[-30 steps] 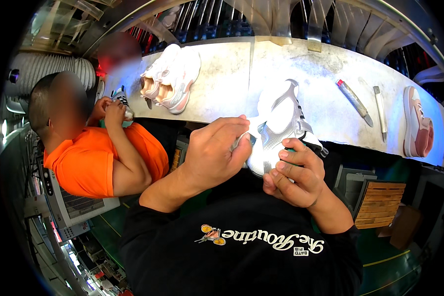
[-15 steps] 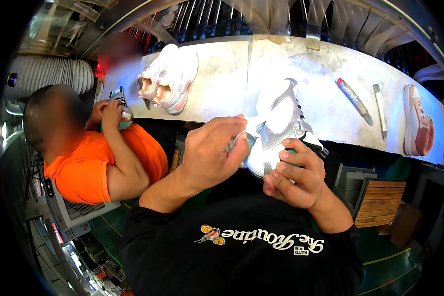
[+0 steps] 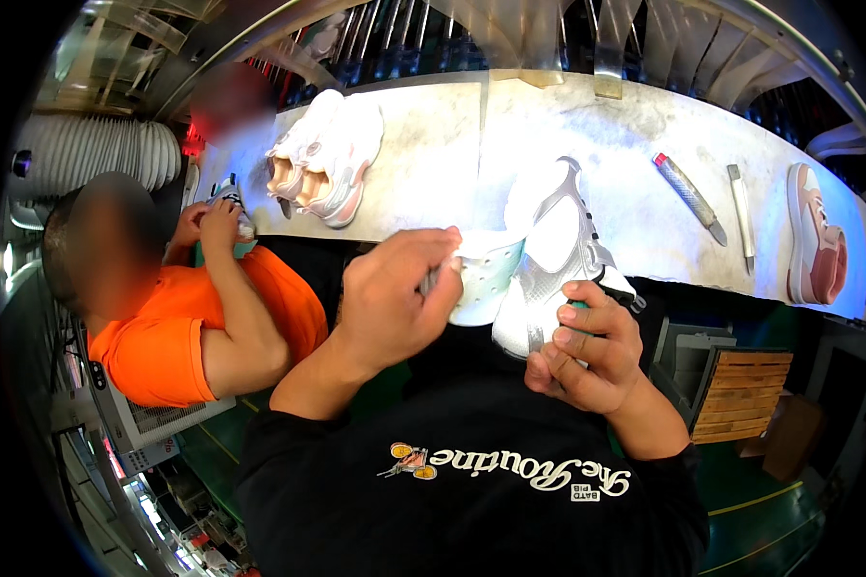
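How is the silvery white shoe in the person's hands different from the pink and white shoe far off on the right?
The silver-white mesh shoe is held by both hands at the bench's near edge; the pink and white shoe lies untouched on the bench. The first looks grey-silver with a white perforated strip, the second salmon pink with a white sole. Both are sneakers.

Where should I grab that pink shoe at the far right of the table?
Probably around the middle of the pink shoe, coming from above. It lies alone on the pale table, lengthwise away from you, narrow enough across for fingers to wrap both sides. A pen-like tool lies just to its left, so come straight down.
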`<state>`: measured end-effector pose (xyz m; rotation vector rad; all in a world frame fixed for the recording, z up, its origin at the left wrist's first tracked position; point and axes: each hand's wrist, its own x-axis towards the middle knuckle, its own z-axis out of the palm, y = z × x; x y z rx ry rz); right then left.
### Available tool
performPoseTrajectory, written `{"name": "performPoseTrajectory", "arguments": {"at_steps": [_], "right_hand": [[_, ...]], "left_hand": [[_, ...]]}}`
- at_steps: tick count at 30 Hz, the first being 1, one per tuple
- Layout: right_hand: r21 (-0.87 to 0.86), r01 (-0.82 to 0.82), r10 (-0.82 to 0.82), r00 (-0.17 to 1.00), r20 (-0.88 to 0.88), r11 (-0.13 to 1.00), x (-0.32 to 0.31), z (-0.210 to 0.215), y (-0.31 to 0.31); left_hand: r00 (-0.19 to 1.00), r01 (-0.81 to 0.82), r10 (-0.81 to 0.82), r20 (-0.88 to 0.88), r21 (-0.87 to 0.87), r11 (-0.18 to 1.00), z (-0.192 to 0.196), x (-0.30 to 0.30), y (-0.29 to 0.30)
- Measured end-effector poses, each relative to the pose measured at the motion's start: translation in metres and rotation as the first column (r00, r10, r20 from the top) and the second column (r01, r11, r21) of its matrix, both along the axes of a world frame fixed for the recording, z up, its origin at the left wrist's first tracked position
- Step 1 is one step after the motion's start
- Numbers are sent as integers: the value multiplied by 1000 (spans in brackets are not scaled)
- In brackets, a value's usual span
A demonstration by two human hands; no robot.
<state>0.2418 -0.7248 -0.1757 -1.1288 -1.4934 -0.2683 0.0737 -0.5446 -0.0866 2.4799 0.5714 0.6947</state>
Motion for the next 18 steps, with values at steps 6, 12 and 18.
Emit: {"name": "performPoseTrajectory", "arguments": {"at_steps": [6,12,18], "right_hand": [[48,13,-12,1000,-13,999,2,1,6],[-25,-4,4,1000,17,1000,-1,-8,-5],[-13,-4,4,1000,11,1000,-2,-12,-10]], "left_hand": [[982,187,-188,27,53,981,2,0,-3],[972,231,-230,41,-9,973,-2,-5,-10],[967,254,-253,35,-21,967,-6,-8,-12]]}}
